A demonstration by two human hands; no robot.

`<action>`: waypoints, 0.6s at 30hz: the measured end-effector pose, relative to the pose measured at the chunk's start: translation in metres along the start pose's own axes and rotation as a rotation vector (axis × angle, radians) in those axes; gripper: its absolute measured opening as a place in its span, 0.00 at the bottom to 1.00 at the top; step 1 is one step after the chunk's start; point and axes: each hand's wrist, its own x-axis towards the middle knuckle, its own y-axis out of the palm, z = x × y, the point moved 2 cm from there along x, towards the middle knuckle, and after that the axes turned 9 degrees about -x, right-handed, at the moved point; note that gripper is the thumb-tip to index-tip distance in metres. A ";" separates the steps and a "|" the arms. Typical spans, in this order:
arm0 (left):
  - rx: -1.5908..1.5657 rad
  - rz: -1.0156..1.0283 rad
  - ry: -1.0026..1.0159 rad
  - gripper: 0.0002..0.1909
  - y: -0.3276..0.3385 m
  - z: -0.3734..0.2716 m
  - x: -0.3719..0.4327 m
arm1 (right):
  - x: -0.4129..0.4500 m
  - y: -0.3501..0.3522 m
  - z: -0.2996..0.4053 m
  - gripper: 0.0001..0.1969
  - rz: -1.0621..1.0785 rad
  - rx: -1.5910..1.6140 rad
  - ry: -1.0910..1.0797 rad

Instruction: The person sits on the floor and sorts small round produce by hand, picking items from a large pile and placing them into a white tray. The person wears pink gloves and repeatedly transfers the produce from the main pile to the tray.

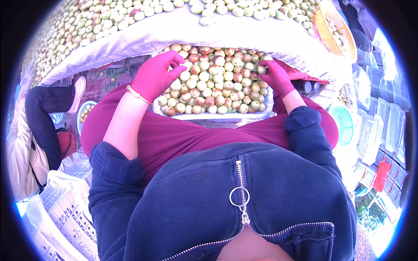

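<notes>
Between my knees stands a white crate (209, 118) lined with clear plastic and filled with round jujubes (218, 78), pale green to white with red-brown patches. My left hand (160, 74), in a pink glove, hovers at the crate's left edge. Its thumb and fingers are apart, and no fruit shows between the tips. At the right edge is my right hand (278, 77), also gloved in pink. Its thumb and fingers curve around a jujube (261, 69) by the rim; whether they grip it is unclear.
Ahead, a white cloth (228, 31) slopes down from a large heap of jujubes (111, 16). An orange basket (338, 36) sits at its right end. A turquoise basket (341, 124) is by my right knee. Another person's leg (45, 104) is at left; stacked plastic crates (388, 120) stand right.
</notes>
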 end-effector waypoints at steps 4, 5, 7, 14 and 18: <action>-0.017 -0.019 0.028 0.11 0.001 0.000 0.002 | -0.004 0.003 0.000 0.19 -0.012 -0.023 -0.014; -0.028 -0.025 0.039 0.11 0.001 0.000 0.003 | -0.004 0.003 0.001 0.19 -0.020 -0.036 -0.008; -0.017 -0.029 0.046 0.11 0.002 0.001 0.002 | -0.003 0.002 0.003 0.19 -0.018 -0.039 -0.012; -0.003 -0.012 0.015 0.11 0.004 0.005 0.001 | -0.005 -0.001 0.012 0.18 -0.055 -0.120 -0.042; -0.039 -0.002 0.005 0.11 0.004 0.008 0.003 | -0.006 -0.008 0.019 0.18 -0.090 -0.050 -0.065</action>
